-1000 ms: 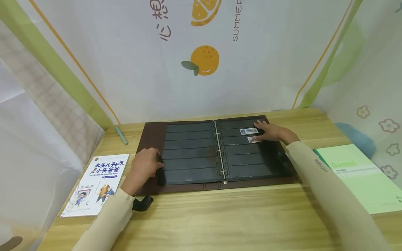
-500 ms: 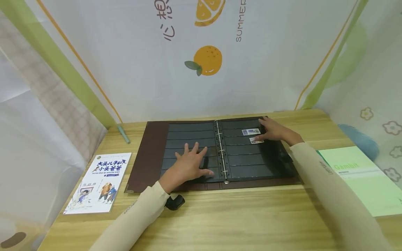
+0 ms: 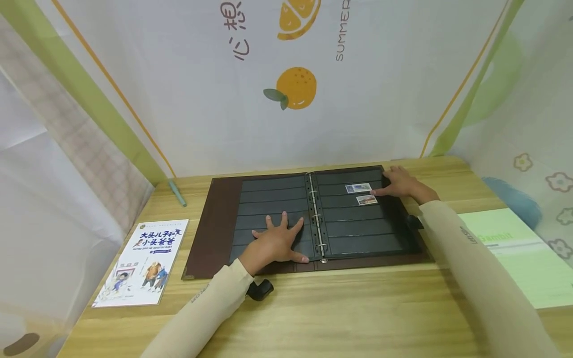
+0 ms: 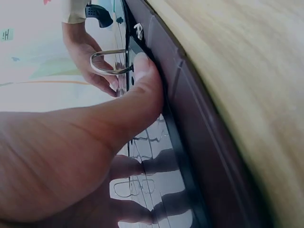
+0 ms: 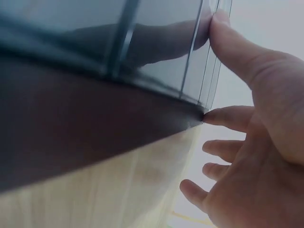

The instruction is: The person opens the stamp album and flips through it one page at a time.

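The album (image 3: 309,219), a brown ring binder with dark pocket pages, lies open flat on the wooden table (image 3: 340,308), its far edge close to the printed backdrop (image 3: 286,89). The left hand (image 3: 275,242) rests palm down on the album's left page, near the metal rings (image 3: 317,217) at the spine, with fingers spread and straight, gripping nothing; the left wrist view shows its thumb (image 4: 142,85) lying along the near edge of the page close to a ring. The right hand (image 3: 401,183) lies at the far right corner of the album, fingers straight and relaxed, the thumb (image 5: 228,40) pressed against the edge of the clear page sleeves, holding nothing. Two small stamps (image 3: 361,193) sit in the upper pockets of the album's right page, just left of the right hand's fingertips. To the left of the album lie a children's book (image 3: 143,261) and, further back, a pale green pen (image 3: 177,193). To the right of the album lies a green notebook (image 3: 515,248), partly covered by the right sleeve (image 3: 474,268).
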`<action>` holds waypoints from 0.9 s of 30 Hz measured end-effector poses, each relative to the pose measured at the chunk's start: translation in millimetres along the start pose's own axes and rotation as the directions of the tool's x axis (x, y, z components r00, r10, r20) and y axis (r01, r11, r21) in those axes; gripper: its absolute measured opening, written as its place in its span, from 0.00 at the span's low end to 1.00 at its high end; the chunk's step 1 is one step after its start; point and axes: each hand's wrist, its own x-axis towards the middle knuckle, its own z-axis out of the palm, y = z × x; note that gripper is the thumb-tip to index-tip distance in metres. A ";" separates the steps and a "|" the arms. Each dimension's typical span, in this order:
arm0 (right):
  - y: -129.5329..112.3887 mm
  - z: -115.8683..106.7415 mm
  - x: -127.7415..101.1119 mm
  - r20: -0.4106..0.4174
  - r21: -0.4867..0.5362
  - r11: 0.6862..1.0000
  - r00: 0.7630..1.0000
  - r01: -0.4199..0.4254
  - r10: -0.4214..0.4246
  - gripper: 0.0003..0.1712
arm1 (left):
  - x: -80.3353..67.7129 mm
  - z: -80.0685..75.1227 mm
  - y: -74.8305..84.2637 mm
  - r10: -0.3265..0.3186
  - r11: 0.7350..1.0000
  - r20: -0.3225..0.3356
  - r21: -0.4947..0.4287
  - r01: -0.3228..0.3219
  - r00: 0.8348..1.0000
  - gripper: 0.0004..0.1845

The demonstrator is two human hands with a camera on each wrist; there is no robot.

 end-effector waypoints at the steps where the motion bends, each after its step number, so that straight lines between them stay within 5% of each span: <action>1: -0.9 -0.5 -0.2 -0.005 0.006 1.000 1.000 0.005 -0.005 0.54 | 0.1 0.0 0.0 0.002 1.000 0.001 0.000 -0.002 1.000 0.57; 6: -4.9 -0.3 0.8 -0.046 0.032 0.999 0.998 0.040 -0.039 0.52 | 0.0 -0.6 0.0 0.003 1.000 0.004 0.002 -0.003 1.000 0.57; 11: -9.4 5.9 2.3 -0.178 0.052 0.992 0.978 0.118 -0.107 0.39 | 0.5 -1.0 -1.2 0.007 1.000 0.011 -0.001 -0.007 1.000 0.56; 16: -15.6 9.3 -0.2 -0.251 0.086 0.989 0.963 0.122 -0.097 0.48 | 0.0 -4.0 -1.6 0.001 1.000 0.017 0.001 -0.001 1.000 0.56; 22: -16.4 -2.8 -8.7 -0.194 0.195 0.973 0.977 0.127 -0.088 0.52 | -0.5 -3.9 -1.1 0.004 1.000 0.022 0.001 -0.004 1.000 0.56; 27: -12.9 -22.3 -18.8 -0.042 0.334 0.935 0.993 0.117 -0.110 0.51 | -0.2 -2.1 -0.8 0.003 1.000 0.022 0.006 -0.003 1.000 0.56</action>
